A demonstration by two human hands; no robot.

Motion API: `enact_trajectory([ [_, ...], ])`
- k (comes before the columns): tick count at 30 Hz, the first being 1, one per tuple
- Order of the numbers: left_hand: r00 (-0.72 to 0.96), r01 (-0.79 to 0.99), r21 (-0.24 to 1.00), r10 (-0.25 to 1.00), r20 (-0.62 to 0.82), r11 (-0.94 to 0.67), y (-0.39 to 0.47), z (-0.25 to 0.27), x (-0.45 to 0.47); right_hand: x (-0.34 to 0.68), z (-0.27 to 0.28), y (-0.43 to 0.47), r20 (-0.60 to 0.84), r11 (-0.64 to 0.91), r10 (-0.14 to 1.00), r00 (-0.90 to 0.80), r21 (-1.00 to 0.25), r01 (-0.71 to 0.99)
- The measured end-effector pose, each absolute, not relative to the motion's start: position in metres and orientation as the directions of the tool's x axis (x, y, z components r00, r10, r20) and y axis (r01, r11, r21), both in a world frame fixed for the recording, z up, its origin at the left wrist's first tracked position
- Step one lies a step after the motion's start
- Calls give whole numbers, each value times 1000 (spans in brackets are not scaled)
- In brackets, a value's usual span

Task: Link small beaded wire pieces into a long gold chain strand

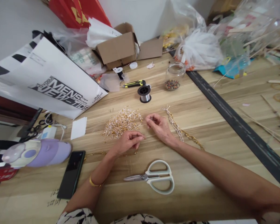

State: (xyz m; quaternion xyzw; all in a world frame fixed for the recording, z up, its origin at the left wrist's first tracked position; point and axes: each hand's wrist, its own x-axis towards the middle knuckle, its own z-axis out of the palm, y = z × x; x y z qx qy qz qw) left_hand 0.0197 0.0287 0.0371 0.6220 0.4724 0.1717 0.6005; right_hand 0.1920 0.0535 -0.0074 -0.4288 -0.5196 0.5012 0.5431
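My left hand (130, 142) is closed in a pinch, with a small gold-coloured piece (144, 137) at its fingertips. Just behind it lies a loose heap of tiny gold and pale pink hooks or links (122, 122). A thin gold chain (131, 153) runs partly beneath this hand and wrist. Opposite, my right hand (160, 128) has its thumb and forefinger pressed together; what they hold, if anything, is too small to make out. Finished-looking gold and pale chain strands (176, 126) lie beyond the right wrist. White-handled scissors (151, 176) rest nearer my body.
A wire spool (144, 94), a yellow-black utility knife (134, 83) and a glass jar of beads (173, 77) stand farther back. To the left are a phone (71, 174), a purple bottle (40, 152) and a white bag (53, 84). A black strip (226, 109) crosses the right side.
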Motion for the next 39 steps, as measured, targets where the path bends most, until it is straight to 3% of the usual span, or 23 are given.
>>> enact_trajectory([
  [16,587,362,927,747,-311,102,31,39,14,190,-5,54,112,110,994,-13,-985,-133],
  [39,614,291,937,714,-336,191,32,42,13,191,-7,55,107,104,994,-29,-990,-97],
])
